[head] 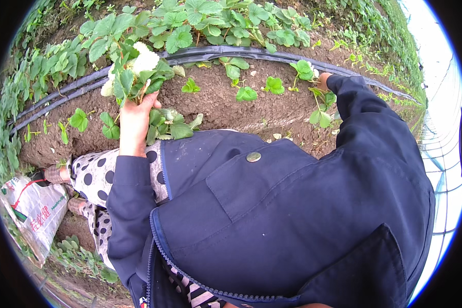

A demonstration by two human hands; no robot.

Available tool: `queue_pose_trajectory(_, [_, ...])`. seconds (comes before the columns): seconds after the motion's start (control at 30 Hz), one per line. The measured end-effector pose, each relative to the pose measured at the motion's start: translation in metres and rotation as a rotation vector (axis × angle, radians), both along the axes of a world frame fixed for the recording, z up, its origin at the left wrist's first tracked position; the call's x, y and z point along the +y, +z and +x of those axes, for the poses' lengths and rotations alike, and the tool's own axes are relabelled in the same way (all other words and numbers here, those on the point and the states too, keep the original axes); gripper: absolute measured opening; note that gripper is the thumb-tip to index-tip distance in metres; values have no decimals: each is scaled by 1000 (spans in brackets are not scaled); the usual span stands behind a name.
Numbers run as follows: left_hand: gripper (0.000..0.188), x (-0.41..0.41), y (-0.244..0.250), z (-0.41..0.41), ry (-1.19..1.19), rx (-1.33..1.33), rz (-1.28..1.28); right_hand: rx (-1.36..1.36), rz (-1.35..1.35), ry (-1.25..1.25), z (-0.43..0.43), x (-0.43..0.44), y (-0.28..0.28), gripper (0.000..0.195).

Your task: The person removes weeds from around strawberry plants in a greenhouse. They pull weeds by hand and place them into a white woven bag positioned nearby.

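Note:
My left hand (136,119) is closed around the stems of a bunch of strawberry leaves (129,79), some turned with their pale undersides up. The bunch is held above the soil bed (211,88), near the black drip hoses. Below that hand, more picked-looking strawberry leaves (173,125) lie against my leg. My right hand (323,81) reaches out to the bed's far right, beside a small strawberry plant (303,70). The sleeve and leaves cover most of its fingers, so its grip is unclear. Small strawberry seedlings (246,93) stand in the soil between my hands.
Black drip hoses (223,54) run along the bed, with dense strawberry plants (200,19) behind them. A white printed sack (42,215) lies by my feet at the left. At the right is the greenhouse's translucent wall (442,154) with its frame lines.

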State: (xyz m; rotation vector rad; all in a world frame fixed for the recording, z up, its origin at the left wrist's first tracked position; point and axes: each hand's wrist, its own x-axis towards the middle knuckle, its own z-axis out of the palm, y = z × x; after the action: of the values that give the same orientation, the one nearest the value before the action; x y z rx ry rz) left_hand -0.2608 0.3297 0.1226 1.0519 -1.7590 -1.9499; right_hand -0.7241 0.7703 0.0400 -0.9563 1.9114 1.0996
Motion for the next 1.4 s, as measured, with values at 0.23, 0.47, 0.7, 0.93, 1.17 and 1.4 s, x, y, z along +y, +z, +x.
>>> queue_pose_trajectory(0.23, [24,-2,-4,4,4,-39,-17,12,-53,122,20,-21,4,40])
queue_pose_trajectory(0.47, [25,-5,-9,8,-5,-27,-25,427,-382,96,58,-76,71,20])
queue_pose_trajectory(0.7, [27,-4,-4,2,-7,-2,-23,206,-550,-182,118,-63,92,18])
queue_pose_trajectory(0.93, [25,-1,-1,9,-26,58,-4,35,-492,-89,212,-18,66,26])
queue_pose_trajectory(1.17, [19,1,3,12,-10,93,-54,273,-839,-330,157,34,58,30])
queue_pose_trajectory(1.4, [20,5,5,14,-2,131,-22,577,-768,-688,156,39,8,34])
